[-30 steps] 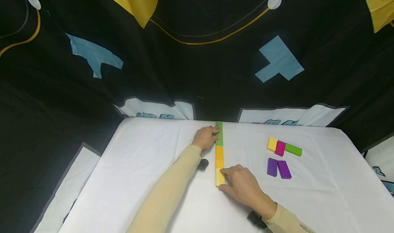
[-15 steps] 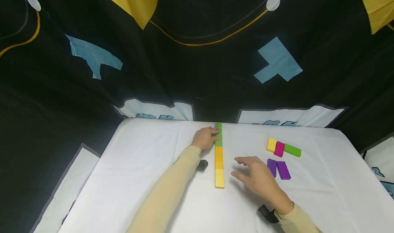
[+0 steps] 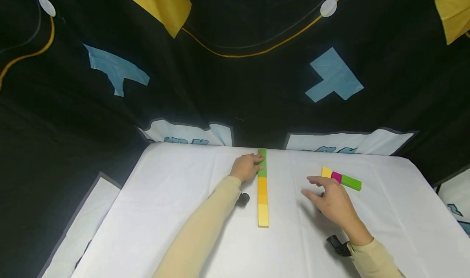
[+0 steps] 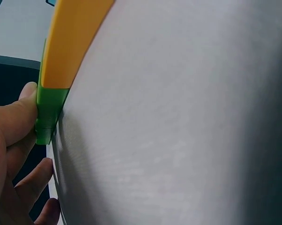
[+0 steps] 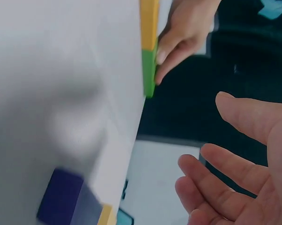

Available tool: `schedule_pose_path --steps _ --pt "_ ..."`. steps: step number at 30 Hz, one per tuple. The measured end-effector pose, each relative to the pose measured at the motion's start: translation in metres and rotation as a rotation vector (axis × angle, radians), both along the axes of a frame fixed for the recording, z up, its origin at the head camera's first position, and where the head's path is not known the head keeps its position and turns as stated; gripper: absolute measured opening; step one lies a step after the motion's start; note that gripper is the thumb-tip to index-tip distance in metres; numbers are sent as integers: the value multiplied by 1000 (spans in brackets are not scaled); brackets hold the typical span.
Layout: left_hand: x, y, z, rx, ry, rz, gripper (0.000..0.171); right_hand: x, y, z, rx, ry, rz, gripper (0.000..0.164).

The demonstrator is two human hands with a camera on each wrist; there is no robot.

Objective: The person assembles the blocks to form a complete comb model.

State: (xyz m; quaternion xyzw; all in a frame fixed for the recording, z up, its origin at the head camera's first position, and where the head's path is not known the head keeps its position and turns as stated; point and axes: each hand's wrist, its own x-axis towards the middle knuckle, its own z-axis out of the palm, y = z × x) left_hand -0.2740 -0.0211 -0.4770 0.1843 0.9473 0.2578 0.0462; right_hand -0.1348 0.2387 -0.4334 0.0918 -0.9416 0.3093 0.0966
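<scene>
Black cloth [image 3: 235,94] fills the back and left of the scene, patterned with yellow and blue cut shapes and a thin orange curve. Before it stretches a white table [image 3: 176,184], its covering lightly creased. Two beige sleeves come in from the near side, the left sleeve [image 3: 205,221] reaching far across the table, the right sleeve [image 3: 376,255] cut off low in the head view. Between them a straight row of blocks [image 3: 262,190] runs from the far edge towards the person: green, then orange, then pale yellow, end to end. The right hand [image 3: 332,196] hovers above the table, thumb and fingers spread apart, holding nothing. The left hand [image 3: 245,167] rests on the row's green end, fingers parted and touching it rather than gripping. Beyond the right hand lie a green block [image 3: 351,182], a yellow block [image 3: 326,172] and a magenta block [image 3: 336,177], close together; a dark purple block [image 5: 61,197] shows in the right wrist view.
</scene>
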Motion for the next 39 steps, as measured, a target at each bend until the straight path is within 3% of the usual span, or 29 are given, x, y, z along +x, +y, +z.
schedule_pose_path --steps 20,30,39 --pt "3 1 1 6 -10 5 43 -28 47 -11 53 67 -128 52" --pt "2 -2 0 3 1 10 43 -46 55 -15 116 -120 -173 68" --pt "1 -2 0 -16 7 3 43 -59 63 -18 216 -215 -127 79"
